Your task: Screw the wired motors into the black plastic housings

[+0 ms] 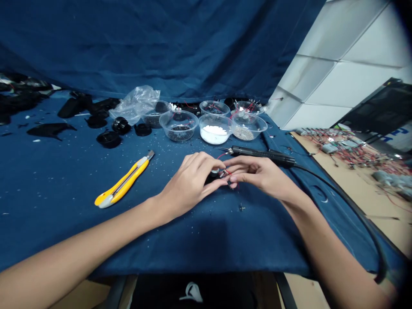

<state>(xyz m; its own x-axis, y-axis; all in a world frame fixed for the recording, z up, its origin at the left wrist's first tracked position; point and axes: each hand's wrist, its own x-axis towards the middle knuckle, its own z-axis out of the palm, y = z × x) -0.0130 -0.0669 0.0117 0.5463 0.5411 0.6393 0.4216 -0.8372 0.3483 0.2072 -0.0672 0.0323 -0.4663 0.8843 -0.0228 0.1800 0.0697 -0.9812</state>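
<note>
The forearms [80,249] are reaching in over the near edge of the blue cloth [180,249], with the left hand [189,182] and right hand [260,174] both pinching a small black part with red wires [214,177] near the cloth's middle. A soldering iron [260,154] is lying just beyond the right hand, a yellow utility knife [124,180] is lying left of the left hand, and plastic bowls [178,113] are sitting toward the far edge.

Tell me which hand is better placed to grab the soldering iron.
Probably right: the right hand sits just below the soldering iron, while the left hand is farther off, at the small wired black part.
</note>
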